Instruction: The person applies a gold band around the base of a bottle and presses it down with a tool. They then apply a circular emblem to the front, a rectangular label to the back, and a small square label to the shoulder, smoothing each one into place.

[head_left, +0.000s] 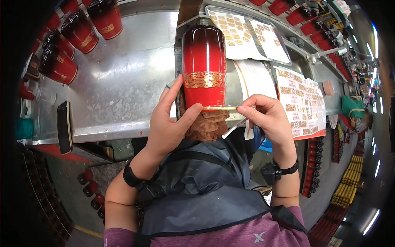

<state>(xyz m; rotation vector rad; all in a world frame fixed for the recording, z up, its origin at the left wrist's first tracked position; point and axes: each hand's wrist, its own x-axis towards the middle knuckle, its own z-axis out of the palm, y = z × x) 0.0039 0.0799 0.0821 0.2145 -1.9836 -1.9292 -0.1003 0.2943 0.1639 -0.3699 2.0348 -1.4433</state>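
A glossy red bottle (pixel 203 53), dark towards its neck, lies in front of me with a gold scroll band round its lower part. My left hand (pixel 169 113) grips its left side, fingers along the edge and thumb at the base. A blue band circles one fingertip. A thin gold strip (pixel 220 108) runs along the bottle's base, and my right hand (pixel 263 113) pinches its right end between thumb and fingertips. Below those fingers a slim white stick (pixel 234 128) sticks out from the right hand. A crumpled brown cloth (pixel 209 124) sits under the bottle's base.
Sheets of gold decals (pixel 232 35) lie beyond the bottle, with another decal sheet (pixel 302 101) at right. Several red bottles (pixel 57 64) stand on the metal table (pixel 123 74) at left. A dark block (pixel 64 127) sits at its front edge. A person (pixel 357 115) is at far right.
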